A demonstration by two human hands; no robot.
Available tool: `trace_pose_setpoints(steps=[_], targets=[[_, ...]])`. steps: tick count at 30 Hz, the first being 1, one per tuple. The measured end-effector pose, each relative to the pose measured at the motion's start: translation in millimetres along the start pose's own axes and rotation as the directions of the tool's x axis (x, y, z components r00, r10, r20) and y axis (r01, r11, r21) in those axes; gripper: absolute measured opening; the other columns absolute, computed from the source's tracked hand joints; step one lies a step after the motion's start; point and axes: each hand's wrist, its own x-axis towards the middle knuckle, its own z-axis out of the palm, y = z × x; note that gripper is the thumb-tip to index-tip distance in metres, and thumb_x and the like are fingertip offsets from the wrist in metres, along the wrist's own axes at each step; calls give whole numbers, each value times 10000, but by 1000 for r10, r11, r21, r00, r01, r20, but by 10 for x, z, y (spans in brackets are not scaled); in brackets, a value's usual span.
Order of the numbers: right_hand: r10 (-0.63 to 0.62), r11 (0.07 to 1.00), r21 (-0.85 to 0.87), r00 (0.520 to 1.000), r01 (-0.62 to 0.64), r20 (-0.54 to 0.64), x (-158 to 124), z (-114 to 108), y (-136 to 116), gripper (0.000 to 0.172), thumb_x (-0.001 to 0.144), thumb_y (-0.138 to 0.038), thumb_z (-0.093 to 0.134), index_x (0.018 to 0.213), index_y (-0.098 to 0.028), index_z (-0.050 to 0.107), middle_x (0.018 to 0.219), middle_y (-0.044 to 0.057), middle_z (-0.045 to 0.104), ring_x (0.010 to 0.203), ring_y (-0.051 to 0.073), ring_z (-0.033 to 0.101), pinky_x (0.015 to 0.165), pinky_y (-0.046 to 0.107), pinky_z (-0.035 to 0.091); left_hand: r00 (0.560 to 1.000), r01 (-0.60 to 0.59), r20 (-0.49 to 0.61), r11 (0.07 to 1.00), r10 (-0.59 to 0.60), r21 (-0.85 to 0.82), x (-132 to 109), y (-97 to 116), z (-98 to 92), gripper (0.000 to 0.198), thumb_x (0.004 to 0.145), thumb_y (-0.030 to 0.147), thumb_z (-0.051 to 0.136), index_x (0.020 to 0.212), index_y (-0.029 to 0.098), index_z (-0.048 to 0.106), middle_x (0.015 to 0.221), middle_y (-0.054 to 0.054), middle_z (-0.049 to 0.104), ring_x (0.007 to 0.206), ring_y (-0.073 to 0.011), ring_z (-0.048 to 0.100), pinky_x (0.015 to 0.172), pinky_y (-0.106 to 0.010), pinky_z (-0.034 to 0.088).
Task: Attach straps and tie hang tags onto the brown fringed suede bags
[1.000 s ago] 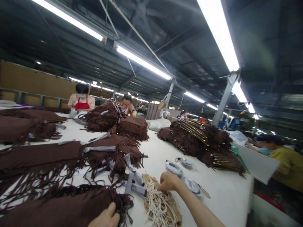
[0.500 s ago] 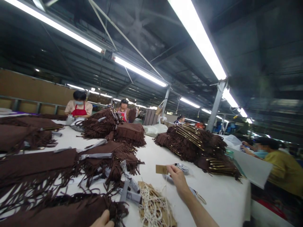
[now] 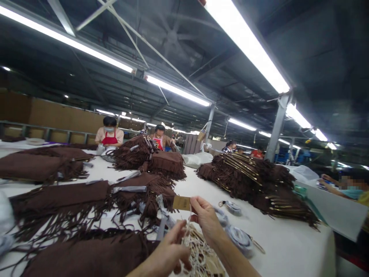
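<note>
- Head view: the right hand is raised above the near edge of the white table, thumb and forefinger pinched shut on the right end of a kraft paper tag. The tag is held flat-on and clear of the table.
- The left hand sits just below and left of the right hand. Its fingers are bunched narrow, with the tips up at the white strings hanging under the tag. Whether they actually grip a strand cannot be told.
- Directly beneath both hands lies a heap of tags, brown cards tangled with more white cord, at the table's near edge.
- Just right of the heap are grey wrapped chain straps, one close to the right wrist and another farther back.
- To the left, brown fringed suede bags lie spread flat over the table, and one is right at the near edge beside the left forearm.
- Farther back stand two stacked piles of fringed bags, the right pile showing gold zipper lines.
- A person in a red apron and another person work at the far end. At the right edge a co-worker's hand reaches over a white sheet.
</note>
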Motion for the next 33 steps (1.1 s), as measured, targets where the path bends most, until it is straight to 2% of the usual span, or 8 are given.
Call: trace_pose_setpoints(steps=[3,7,11,14,20,25,28,33], targets=[[10,999,50,1000,-10,-6,-109,0,15,416,748,-607,659,759,-195,601,707,-18,626,571,103,508,468,180,407,997,76,20,976,-74,-204,69,-34,178,591,580,448,635,1072,137,535,857,-74,639,447,-73,509,365,-187,211],[45,998,37,998,-44,-37,-307,-216,112,425,740,-615,650,747,-193,596,716,-8,631,601,111,512,493,189,423,997,83,7,992,-83,-97,-28,-179,122,506,643,636,549,828,165,531,587,-2,574,362,-77,410,356,-200,153],[115,978,-161,988,-131,-108,-561,-453,286,453,678,-639,638,688,-188,604,712,35,623,659,176,558,513,255,449,999,19,-46,940,-3,340,-245,-84,-30,311,760,475,497,656,186,547,574,5,568,406,-101,422,420,-225,266],[-22,953,-300,986,-30,-167,-761,-451,324,425,633,-578,710,782,-182,670,1055,121,651,986,280,580,647,308,506,991,-101,14,678,133,728,-382,200,-54,302,813,286,516,532,181,548,526,5,551,532,-131,501,571,-246,339],[252,965,15,938,-263,236,-1012,29,148,676,802,-641,608,1289,-187,494,1026,95,659,771,197,651,605,313,553,972,-235,205,402,117,885,-356,670,9,157,803,159,540,757,198,685,658,-14,646,628,-162,555,566,-249,302],[313,942,-17,855,-336,414,-949,132,267,486,746,-620,657,932,-177,587,676,-38,574,395,49,393,382,199,371,994,-104,85,428,64,898,-430,572,-201,146,769,132,510,862,186,609,687,4,617,660,-168,548,572,-249,329],[274,950,-261,862,-174,425,-881,69,393,271,761,-422,626,673,-170,582,563,-55,495,431,56,324,409,198,259,987,-162,135,450,93,878,-596,340,-408,129,790,161,514,899,194,572,856,-14,618,789,-172,562,685,-248,400],[271,911,-404,854,-79,444,-830,95,547,144,705,-256,573,637,-152,646,518,-60,430,513,84,352,479,213,230,991,-111,125,258,-41,960,-871,-26,-532,121,766,190,550,876,196,600,1011,-68,593,929,-243,565,797,-339,444]])
